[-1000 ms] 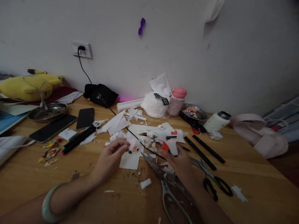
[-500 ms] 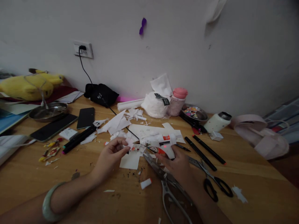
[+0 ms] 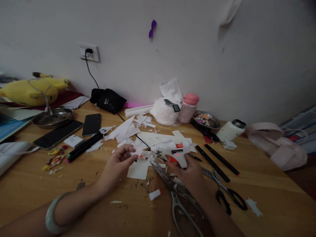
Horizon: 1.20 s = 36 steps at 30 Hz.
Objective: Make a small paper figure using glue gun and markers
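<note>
Right now your right hand (image 3: 191, 172), lower centre of the frame, is wrapped around the grip of the white glue gun (image 3: 172, 150), fingers closed on it. The gun's nozzle points toward frame left, and a small red light shows on its body. Your left hand (image 3: 117, 164), just left of centre, pinches a small pink-white paper piece (image 3: 137, 151) between thumb and fingertips; the nozzle tip sits just beside that piece, and whether they touch cannot be told. A pale green bangle (image 3: 50, 218) rides your left wrist at lower left.

Under both hands: a white card (image 3: 138, 170) and paper scraps on the wooden table (image 3: 271, 194). Silver shears (image 3: 176, 197) lie open below your right hand, at lower centre. Black-handled scissors (image 3: 225, 194) lie to the right of them, with two black pens (image 3: 217, 159) just above.

Left of centre: black markers (image 3: 85, 146) and a dark phone (image 3: 91, 124). Upper left: a metal bowl (image 3: 52, 117) and a yellow plush toy (image 3: 32, 90). Against the wall at centre: a white bundle (image 3: 164, 112) with a pink-capped bottle (image 3: 187, 108) beside it. A black cord (image 3: 92, 77) runs from the wall socket (image 3: 90, 53) down toward the table.
</note>
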Tool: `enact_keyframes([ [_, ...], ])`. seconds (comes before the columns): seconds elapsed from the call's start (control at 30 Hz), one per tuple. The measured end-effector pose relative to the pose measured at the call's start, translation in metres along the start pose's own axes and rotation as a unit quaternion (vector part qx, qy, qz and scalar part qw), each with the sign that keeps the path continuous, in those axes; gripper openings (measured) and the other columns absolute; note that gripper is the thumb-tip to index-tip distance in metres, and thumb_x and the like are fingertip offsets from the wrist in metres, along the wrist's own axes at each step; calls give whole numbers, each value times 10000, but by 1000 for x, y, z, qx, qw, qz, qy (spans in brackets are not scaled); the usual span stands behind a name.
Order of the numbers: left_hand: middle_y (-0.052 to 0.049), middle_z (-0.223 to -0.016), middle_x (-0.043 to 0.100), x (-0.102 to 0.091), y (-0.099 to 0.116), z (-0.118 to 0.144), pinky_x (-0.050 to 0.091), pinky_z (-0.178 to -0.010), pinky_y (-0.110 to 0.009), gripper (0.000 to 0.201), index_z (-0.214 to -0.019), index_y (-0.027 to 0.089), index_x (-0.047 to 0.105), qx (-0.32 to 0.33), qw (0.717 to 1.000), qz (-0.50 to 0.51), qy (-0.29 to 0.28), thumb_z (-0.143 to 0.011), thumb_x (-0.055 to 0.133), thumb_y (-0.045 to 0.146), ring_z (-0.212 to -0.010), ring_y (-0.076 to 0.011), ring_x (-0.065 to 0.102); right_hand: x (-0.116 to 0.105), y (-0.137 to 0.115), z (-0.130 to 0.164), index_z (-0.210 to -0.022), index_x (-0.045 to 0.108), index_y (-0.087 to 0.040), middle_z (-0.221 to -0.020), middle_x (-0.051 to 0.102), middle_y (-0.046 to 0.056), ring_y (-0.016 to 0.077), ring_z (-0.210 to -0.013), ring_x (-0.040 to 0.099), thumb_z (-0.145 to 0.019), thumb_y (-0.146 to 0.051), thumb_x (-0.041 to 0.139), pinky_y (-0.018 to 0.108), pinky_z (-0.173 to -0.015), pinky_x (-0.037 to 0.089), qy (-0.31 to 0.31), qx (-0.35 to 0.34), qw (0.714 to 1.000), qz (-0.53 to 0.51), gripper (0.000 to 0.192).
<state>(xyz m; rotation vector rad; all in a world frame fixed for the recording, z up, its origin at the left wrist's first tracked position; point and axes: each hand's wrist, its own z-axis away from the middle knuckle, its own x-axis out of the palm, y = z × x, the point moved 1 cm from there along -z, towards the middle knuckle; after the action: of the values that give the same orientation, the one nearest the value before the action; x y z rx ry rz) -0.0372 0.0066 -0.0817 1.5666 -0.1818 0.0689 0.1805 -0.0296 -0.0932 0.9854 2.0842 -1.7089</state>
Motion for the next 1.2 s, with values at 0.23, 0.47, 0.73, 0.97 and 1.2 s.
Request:
enact_keyframes([
  [0.23, 57, -736, 496, 0, -2, 0, 411, -580, -160, 262, -763, 182, 528, 2, 999, 32, 0, -563, 696, 181, -610, -53, 462, 0, 0, -1, -534, 416, -164, -471, 441, -17, 93, -431, 408, -642, -462, 594, 201, -421, 349, 17, -63, 997, 43, 364],
  [0.47, 76, -699, 459, -1, -5, -3, 428, -604, -145, 322, -741, 187, 471, 13, 996, 76, 33, -542, 720, 142, -596, -38, 455, -7, -1, -5, -601, 482, -146, -495, 474, -12, 101, -455, 424, -637, -459, 599, 203, -447, 362, 19, 23, 999, -17, 336],
  [0.73, 50, -772, 517, -7, -9, -5, 431, -654, -176, 249, -755, 188, 537, 1, 999, 50, 20, -572, 707, 176, -688, -67, 500, -7, 0, -9, -623, 501, -136, -510, 462, -19, 102, -478, 426, -637, -445, 598, 198, -467, 364, 12, 46, 997, -61, 324],
  [0.97, 22, -721, 556, -8, -9, -7, 422, -632, -227, 188, -797, 186, 585, 30, 998, -54, -13, -630, 659, 229, -676, -110, 505, -8, -6, -6, -582, 465, -152, -501, 473, -16, 107, -467, 432, -628, -438, 600, 211, -471, 367, 22, 22, 999, -31, 319],
  [1.2, -3, -814, 611, -10, -9, -6, 426, -692, -245, 115, -801, 207, 613, 74, 986, -143, -50, -691, 617, 239, -749, -133, 537, -5, -11, -1, -541, 433, -168, -471, 466, -21, 100, -440, 418, -627, -388, 600, 201, -435, 345, 33, 3, 999, -21, 289],
])
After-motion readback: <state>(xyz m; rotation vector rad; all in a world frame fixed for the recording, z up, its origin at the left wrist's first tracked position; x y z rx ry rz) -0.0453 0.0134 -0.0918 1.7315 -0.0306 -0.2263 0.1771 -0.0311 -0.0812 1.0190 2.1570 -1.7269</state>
